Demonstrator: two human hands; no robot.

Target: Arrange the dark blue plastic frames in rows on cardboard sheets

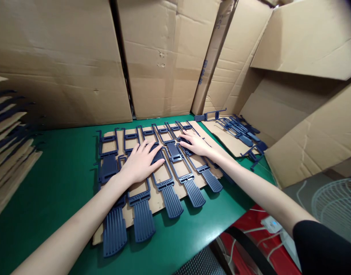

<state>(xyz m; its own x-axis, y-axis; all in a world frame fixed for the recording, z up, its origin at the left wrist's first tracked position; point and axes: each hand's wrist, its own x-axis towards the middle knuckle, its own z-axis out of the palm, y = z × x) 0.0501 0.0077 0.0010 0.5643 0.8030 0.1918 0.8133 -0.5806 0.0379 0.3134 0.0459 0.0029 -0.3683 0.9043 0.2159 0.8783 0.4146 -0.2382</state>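
Note:
Dark blue plastic frames with ribbed, paddle-shaped ends [143, 221] lie in two rows on a cardboard sheet [161, 204]. The near row's paddles stick out past the sheet's front edge. My left hand [142, 162] rests palm down with fingers spread over the middle frames, hiding parts of them. Farther right, my right hand [195, 144] lies over the frames at that end, its fingers stretched out and apart. Neither hand is wrapped around a part.
On the left stands a stack of cardboard sheets [17, 160] with blue parts between them. More loose blue frames [235, 130] lie on another cardboard piece at the right. Large cartons [164, 57] wall the back of the green table [63, 160]. A wire fan guard [336, 206] is at lower right.

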